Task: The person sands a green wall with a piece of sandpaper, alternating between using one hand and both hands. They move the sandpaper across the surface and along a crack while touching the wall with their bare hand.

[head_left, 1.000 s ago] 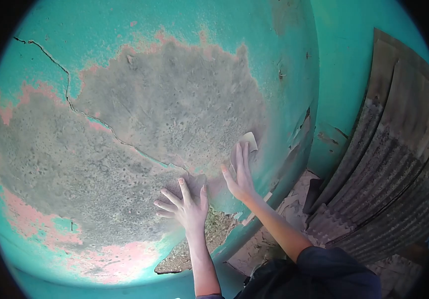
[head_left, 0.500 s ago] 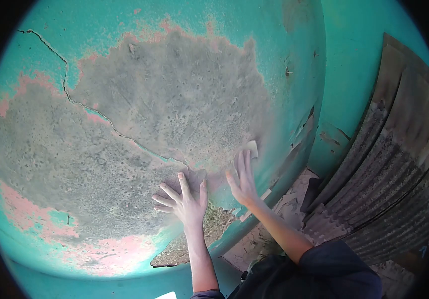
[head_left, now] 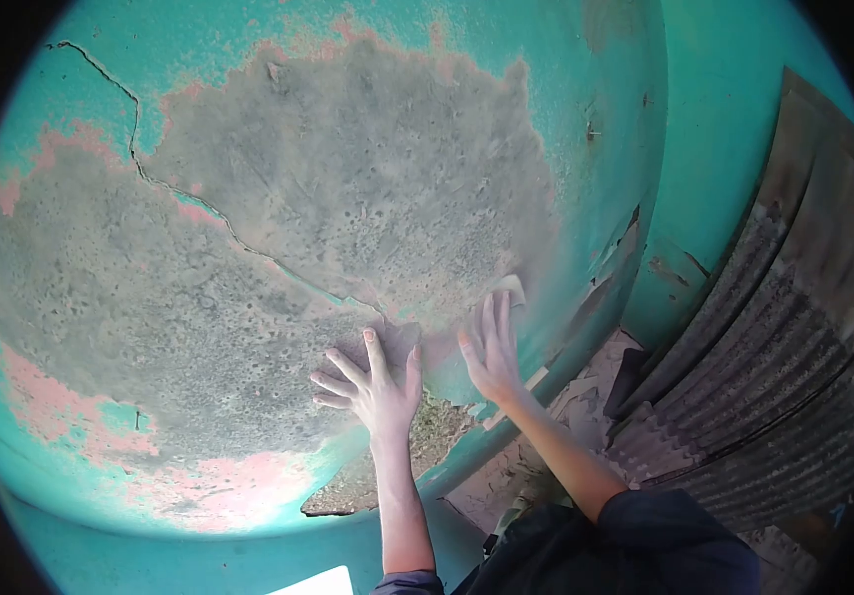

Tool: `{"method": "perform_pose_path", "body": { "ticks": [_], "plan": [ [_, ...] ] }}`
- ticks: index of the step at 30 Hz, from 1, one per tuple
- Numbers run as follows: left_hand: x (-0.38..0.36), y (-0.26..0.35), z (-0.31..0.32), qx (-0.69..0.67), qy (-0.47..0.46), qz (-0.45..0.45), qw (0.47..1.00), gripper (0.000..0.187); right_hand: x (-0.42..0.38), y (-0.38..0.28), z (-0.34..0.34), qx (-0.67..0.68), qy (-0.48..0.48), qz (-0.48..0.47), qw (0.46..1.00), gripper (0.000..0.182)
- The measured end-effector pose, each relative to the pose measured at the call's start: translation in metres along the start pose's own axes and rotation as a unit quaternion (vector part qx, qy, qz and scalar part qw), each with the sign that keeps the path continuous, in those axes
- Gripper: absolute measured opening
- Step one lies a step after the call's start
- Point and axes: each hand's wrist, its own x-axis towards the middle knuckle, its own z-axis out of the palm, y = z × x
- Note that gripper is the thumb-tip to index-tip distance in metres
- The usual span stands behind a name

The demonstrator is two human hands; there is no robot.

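My left hand (head_left: 379,395) lies flat on the wall with its fingers spread, just below the lower end of a long crack (head_left: 219,213). Dust whitens its skin, and it holds nothing. To its right, my right hand (head_left: 493,349) presses a small pale sheet, apparently sandpaper (head_left: 512,289), against the wall. Only the sheet's upper edge shows past the fingertips; the rest is hidden beneath them. Both hands are on the large bare grey patch (head_left: 367,169), which is ringed by pink undercoat (head_left: 233,486) and turquoise paint (head_left: 199,45).
Below the hands, broken plaster exposes a rough hole (head_left: 352,486). Corrugated sheets (head_left: 744,387) lean on the right. Rubble (head_left: 580,412) lies at the wall's foot. Nails (head_left: 593,132) stick out of the wall. A white object (head_left: 318,583) shows at the bottom edge.
The view has shifted slightly, so the wall appears higher and further right. My right hand and the pale sheet have moved a little against the wall. My left hand stays flat and spread.
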Motion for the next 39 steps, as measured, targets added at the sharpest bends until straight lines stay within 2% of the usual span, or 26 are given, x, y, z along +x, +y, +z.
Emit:
{"method": "perform_pose_path", "body": {
  "ticks": [2,5,8,9,11,14,17,20,23,26,29,32,36,38,39],
  "plan": [
    [0.000,0.000,0.001,0.003,0.003,0.004,1.000,0.093,0.031,0.001,-0.017,0.051,0.067,0.004,0.996,0.083],
    [-0.001,0.001,0.000,0.014,0.005,0.010,1.000,0.092,0.054,-0.002,-0.029,0.083,0.092,0.007,0.992,0.082],
    [0.000,0.000,-0.004,0.009,0.000,0.011,1.000,0.089,0.015,0.005,0.005,0.147,0.056,0.003,0.988,0.080],
    [0.000,0.000,-0.007,-0.011,-0.035,0.001,0.999,0.088,-0.007,0.002,0.014,0.149,0.054,0.003,0.987,0.080],
    [-0.002,0.001,-0.019,-0.048,-0.087,-0.018,0.995,0.081,-0.045,-0.006,0.028,0.000,-0.049,-0.006,0.999,0.078],
    [-0.023,-0.024,-0.016,-0.029,-0.063,0.019,0.997,0.077,-0.028,-0.001,0.021,0.016,-0.008,-0.008,1.000,0.077],
    [-0.046,-0.045,-0.022,-0.043,-0.043,-0.013,0.998,0.076,0.008,-0.007,-0.004,0.058,0.038,0.016,0.997,0.078],
    [-0.058,-0.062,-0.026,-0.051,-0.021,-0.022,0.998,0.077,-0.011,-0.006,0.026,0.125,0.040,0.009,0.991,0.078],
    [-0.061,-0.071,-0.031,-0.062,0.003,-0.028,0.998,0.078,-0.065,-0.031,0.059,0.076,-0.011,-0.017,0.997,0.077],
    [-0.061,-0.087,-0.040,-0.068,0.001,-0.034,0.997,0.078,-0.067,-0.041,0.055,0.023,-0.045,0.015,0.999,0.078],
    [-0.064,-0.105,-0.049,-0.086,0.032,-0.041,0.995,0.078,-0.037,-0.035,0.044,0.072,0.008,0.022,0.997,0.079],
    [-0.073,-0.120,-0.049,-0.077,0.024,-0.040,0.996,0.077,-0.038,-0.041,0.055,0.099,0.036,0.006,0.994,0.080],
    [-0.084,-0.132,-0.044,-0.078,0.022,-0.036,0.996,0.077,-0.094,-0.062,0.092,0.095,0.009,-0.030,0.995,0.078],
    [-0.088,-0.139,-0.049,-0.076,-0.006,-0.048,0.996,0.077,-0.105,-0.065,0.099,0.018,-0.016,-0.048,0.999,0.075],
    [-0.091,-0.146,-0.050,-0.074,-0.003,-0.049,0.996,0.077,-0.100,-0.065,0.098,0.021,-0.017,-0.051,0.998,0.075]
  ]
}}
